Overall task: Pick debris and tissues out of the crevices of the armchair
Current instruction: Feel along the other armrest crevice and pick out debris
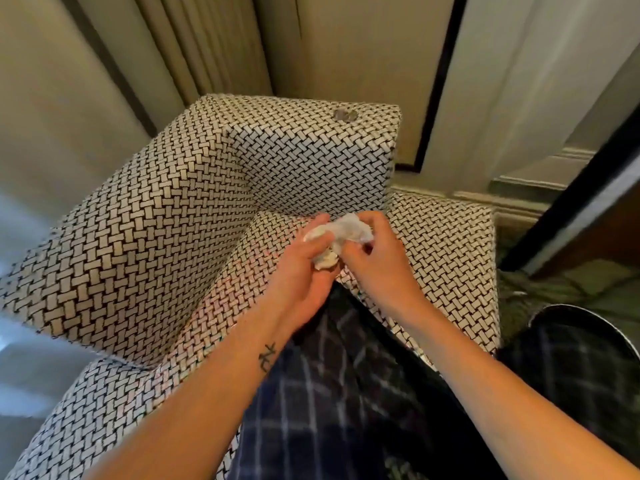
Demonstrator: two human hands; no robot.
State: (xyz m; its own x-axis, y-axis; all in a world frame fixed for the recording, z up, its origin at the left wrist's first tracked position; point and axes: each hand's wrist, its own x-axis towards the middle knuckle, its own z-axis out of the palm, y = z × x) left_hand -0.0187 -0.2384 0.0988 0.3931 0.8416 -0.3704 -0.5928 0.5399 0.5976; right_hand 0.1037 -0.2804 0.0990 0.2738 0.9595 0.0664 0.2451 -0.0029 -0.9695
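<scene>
Tissue (347, 229) between left hand (304, 271) and right hand (379, 259)

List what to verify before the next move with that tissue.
1. Tissue wad gripped: ok. The left hand and the right hand both hold it.
2. Wad free of the chair: ok. It is lifted above the seat, not stuck in a gap.
3. Back crevice cleared: cannot tell. The hands hide part of it.
4. Grey bit on top of the backrest: not ok. It has not yet been picked up.
5. Somewhere to drop the wad: cannot tell. The dark round rim at the right may be a bin.
</scene>
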